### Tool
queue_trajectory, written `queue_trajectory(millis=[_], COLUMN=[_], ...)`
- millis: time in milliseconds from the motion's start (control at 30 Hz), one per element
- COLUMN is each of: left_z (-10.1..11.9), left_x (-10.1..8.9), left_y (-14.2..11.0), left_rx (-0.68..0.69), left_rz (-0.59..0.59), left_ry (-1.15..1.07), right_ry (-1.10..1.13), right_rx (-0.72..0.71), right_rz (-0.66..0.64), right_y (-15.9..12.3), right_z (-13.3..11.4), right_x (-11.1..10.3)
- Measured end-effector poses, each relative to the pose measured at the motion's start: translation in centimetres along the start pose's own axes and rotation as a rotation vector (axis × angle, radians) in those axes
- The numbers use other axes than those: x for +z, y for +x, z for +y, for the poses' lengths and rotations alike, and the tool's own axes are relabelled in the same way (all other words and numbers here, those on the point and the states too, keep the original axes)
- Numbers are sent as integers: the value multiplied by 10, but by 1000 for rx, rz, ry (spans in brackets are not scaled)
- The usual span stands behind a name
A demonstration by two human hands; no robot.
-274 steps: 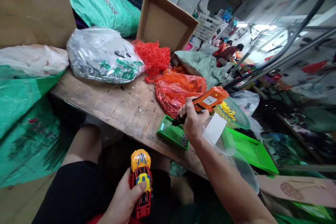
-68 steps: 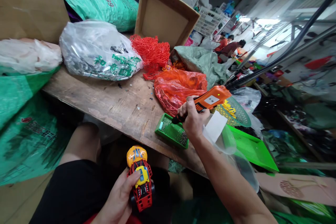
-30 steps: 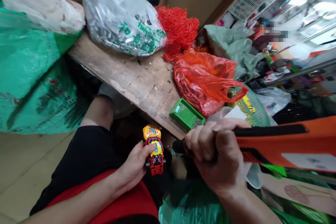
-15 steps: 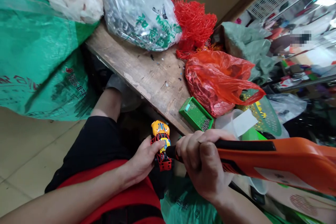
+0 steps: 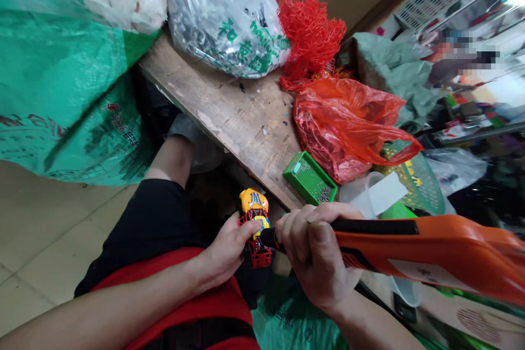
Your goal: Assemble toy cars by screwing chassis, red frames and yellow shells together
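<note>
A toy car with a yellow body and red frame is gripped in my left hand, its thumb pressing on the yellow middle part. My right hand is wrapped round the front of an orange and black electric screwdriver, which extends to the right edge of the view. The screwdriver's black nose points left and meets the toy car's side; its very tip is hidden. Just beyond my hands, a green tray with small screws rests at the bench edge.
On the wooden bench stand a clear bag of dark parts, red netting and a red plastic bag. A clear cup and a green basket are at right. Large green sacks fill the left.
The whole view has shifted slightly, with the bench things a little further right. Both hands keep their holds, and the screwdriver's nose stays against the toy car.
</note>
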State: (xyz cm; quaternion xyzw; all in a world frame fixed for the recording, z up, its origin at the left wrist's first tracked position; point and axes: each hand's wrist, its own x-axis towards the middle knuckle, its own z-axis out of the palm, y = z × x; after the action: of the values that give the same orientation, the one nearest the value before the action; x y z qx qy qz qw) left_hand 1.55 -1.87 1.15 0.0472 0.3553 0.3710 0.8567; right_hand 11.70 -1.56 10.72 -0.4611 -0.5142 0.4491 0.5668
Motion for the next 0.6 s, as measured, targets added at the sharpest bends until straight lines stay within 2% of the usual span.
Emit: queue_trajectory(millis=[100,433,600], left_z=[0,0,-4], left_x=[0,0,-1], left_y=[0,-3,-2], left_rx=[-7,16,20], left_rz=[4,-16,47], left_ry=[-4,15,17], right_ry=[59,64,50], right_rx=[-59,-54,-51], right_rz=[-11,-1,1], right_y=[0,-2,-3], right_z=[1,3,7], right_x=[1,1,3])
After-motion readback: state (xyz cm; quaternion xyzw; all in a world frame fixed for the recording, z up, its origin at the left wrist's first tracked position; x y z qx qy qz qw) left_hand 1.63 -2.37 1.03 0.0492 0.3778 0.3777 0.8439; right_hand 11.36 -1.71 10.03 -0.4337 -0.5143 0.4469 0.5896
